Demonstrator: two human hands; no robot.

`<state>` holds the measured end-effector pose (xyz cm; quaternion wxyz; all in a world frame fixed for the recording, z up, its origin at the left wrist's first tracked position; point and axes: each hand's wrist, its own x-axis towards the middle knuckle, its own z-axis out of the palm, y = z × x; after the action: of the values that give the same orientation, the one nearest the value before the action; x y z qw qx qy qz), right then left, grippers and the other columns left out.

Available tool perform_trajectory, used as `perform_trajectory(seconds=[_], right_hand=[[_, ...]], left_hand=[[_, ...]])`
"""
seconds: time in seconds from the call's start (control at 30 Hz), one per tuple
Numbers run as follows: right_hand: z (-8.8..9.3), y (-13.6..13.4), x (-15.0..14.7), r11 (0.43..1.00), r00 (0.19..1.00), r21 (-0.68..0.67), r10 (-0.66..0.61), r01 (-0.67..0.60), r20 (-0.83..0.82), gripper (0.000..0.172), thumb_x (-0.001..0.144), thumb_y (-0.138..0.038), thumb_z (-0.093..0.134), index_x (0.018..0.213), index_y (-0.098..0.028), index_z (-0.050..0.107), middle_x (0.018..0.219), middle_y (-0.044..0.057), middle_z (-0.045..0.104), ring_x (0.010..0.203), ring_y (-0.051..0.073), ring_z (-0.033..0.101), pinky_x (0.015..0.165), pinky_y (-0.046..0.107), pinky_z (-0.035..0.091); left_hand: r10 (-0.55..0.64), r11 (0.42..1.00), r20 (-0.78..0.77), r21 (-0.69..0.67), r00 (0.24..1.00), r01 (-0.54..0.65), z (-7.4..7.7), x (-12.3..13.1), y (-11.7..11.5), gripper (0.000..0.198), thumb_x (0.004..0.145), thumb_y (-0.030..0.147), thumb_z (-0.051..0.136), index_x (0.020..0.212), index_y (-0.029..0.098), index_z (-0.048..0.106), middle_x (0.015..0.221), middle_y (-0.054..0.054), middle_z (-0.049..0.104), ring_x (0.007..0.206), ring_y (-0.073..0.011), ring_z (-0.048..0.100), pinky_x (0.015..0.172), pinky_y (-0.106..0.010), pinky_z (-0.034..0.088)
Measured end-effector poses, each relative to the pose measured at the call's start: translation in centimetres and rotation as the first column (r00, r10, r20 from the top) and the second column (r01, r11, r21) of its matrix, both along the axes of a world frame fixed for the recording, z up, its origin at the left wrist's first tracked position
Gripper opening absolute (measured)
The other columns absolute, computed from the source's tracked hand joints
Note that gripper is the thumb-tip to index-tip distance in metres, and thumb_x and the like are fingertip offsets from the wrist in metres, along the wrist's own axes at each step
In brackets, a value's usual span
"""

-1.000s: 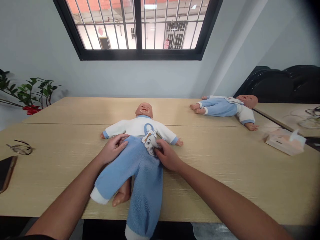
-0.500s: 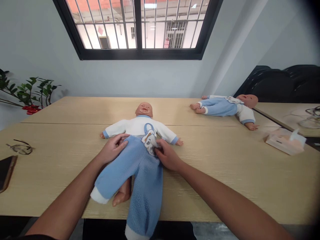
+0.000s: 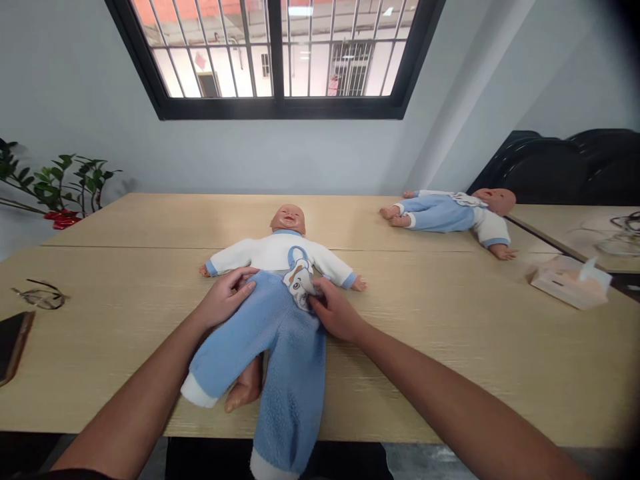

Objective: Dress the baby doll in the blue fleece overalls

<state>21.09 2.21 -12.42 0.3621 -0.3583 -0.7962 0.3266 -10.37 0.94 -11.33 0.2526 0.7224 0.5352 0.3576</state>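
A baby doll [image 3: 289, 219] lies on its back with its head away from me, wearing a white top [image 3: 265, 252] with blue collar and cuffs. Blue fleece pants [image 3: 295, 360] with white cuffs lie over its lower body, one leg hanging past the table's front edge. My left hand [image 3: 231, 293] pinches the waist of the pants at the left. On the other side, my right hand [image 3: 335, 310] grips the waist beside a cartoon dog patch [image 3: 300, 283]. One bare doll foot [image 3: 243, 393] shows between the pant legs; the other is hidden.
A second doll [image 3: 450, 212] in similar clothes lies at the back right of the table [image 3: 425, 373]. Farther right stands a tissue box [image 3: 570, 283]. Eyeglasses [image 3: 43, 295] and a dark phone-like object [image 3: 13, 347] lie at the left. A potted plant [image 3: 65, 180] stands beyond them.
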Motion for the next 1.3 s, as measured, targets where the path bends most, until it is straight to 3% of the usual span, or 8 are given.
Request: perform_trajectory(seconds=[1.0,1.17,1.3], right_hand=[[0.14,-0.02,-0.02,1.000,1.000,0.005,0.003,-0.003,0.000,0.017,0.099,-0.020,0.052,0.115,-0.020,0.058,0.115,0.009,0.063,0.102,0.023,0.059,0.093,0.039,0.046],[0.10,-0.07,-0.07,1.000,1.000,-0.021,-0.006,0.006,0.000,0.020,0.099,-0.021,0.052,0.118,-0.019,0.058,0.117,0.009,0.064,0.105,0.024,0.059,0.095,0.039,0.046],[0.28,-0.15,-0.16,0.992,0.998,-0.121,-0.045,0.040,-0.040,0.024,0.098,-0.024,0.053,0.120,-0.018,0.059,0.103,0.007,0.066,0.094,0.022,0.061,0.086,0.037,0.049]], left_hand=[[0.004,1.000,0.015,-0.021,1.000,-0.004,0.21,0.11,-0.17,0.053,0.099,0.057,0.055,0.135,0.019,0.062,0.094,-0.003,0.062,0.086,-0.0204,0.058,0.079,-0.031,0.046],[0.005,1.000,0.028,-0.031,1.000,-0.005,0.07,0.10,-0.09,0.053,0.099,0.057,0.056,0.136,0.019,0.062,0.100,-0.005,0.066,0.089,-0.0213,0.061,0.081,-0.032,0.048],[0.003,1.000,0.049,-0.031,0.999,-0.001,0.05,0.13,-0.18,0.052,0.098,0.056,0.057,0.134,0.019,0.063,0.104,-0.006,0.068,0.092,-0.0218,0.062,0.082,-0.032,0.049]])
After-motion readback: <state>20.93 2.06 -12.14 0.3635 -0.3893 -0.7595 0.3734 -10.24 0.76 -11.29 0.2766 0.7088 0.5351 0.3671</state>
